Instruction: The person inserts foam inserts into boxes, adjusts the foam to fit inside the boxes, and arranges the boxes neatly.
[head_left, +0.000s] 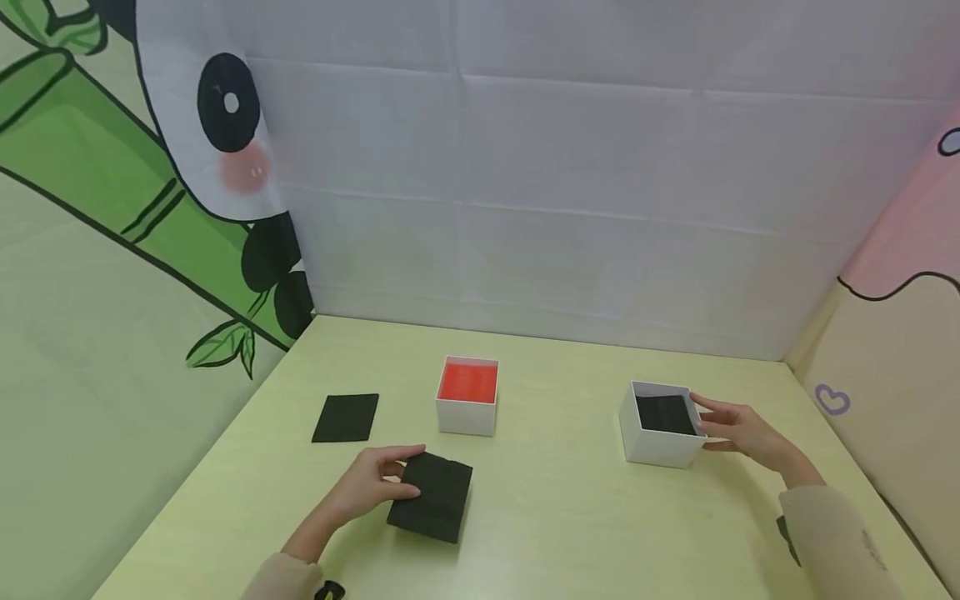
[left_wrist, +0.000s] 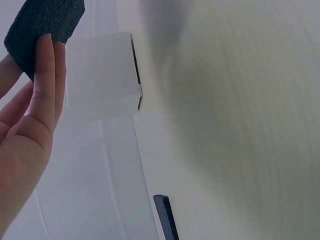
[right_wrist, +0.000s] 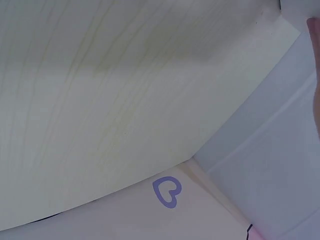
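Note:
In the head view my left hand (head_left: 375,487) pinches a thin black square pad (head_left: 435,500) by its left edge, thumb on top. The left wrist view shows that pad (left_wrist: 47,30) between the thumb and fingers, with a rough, felt-like surface. My right hand (head_left: 742,433) is at the right side of a white open box (head_left: 660,450), its extended fingers touching the rim and side wall. Another black pad (head_left: 665,414) lies inside that box. Only a fingertip and part of the right hand (right_wrist: 316,65) show at the edge of the right wrist view.
A second white box (head_left: 465,417) with a flat red piece (head_left: 468,383) inside stands mid-table towards the back. Left of it a black square pad (head_left: 345,418) lies flat on the pale yellow table (head_left: 555,517). A white curtain-like backdrop (head_left: 525,200) rises behind the table.

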